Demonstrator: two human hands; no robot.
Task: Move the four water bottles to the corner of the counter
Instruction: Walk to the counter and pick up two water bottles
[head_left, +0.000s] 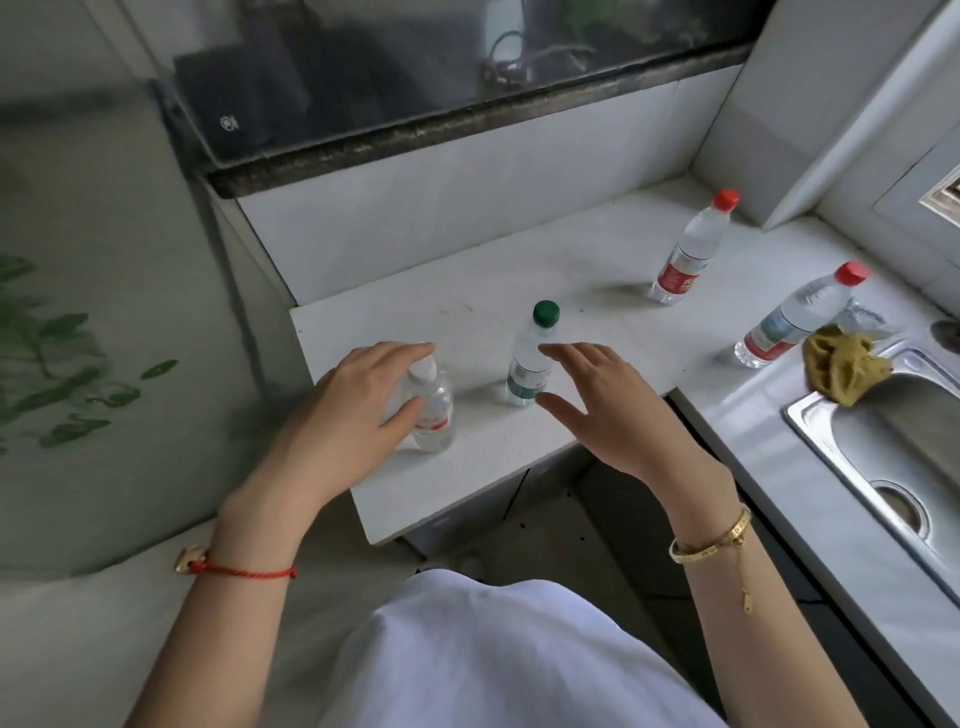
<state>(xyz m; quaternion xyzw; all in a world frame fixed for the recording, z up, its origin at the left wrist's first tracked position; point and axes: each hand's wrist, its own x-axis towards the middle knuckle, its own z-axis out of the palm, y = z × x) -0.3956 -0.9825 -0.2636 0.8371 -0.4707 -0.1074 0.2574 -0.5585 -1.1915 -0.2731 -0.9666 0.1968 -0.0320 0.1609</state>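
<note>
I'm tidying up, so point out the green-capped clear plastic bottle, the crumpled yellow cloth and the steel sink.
green-capped clear plastic bottle (529, 364): head view, label.
crumpled yellow cloth (842, 365): head view, middle folds.
steel sink (810, 415): head view, rim.

Four bottles stand on counter (467, 322): two centre frame, bottle A (434, 410) left of bottle B (530, 364); two right, bottle C (685, 254) behind bottle D (795, 317). Sink (883, 447) lower right.

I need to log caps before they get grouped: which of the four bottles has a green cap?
The green-capped bottle stands mid-counter, just ahead of the open right hand. Two others have red caps, and the one under the left hand has a white cap.
</note>
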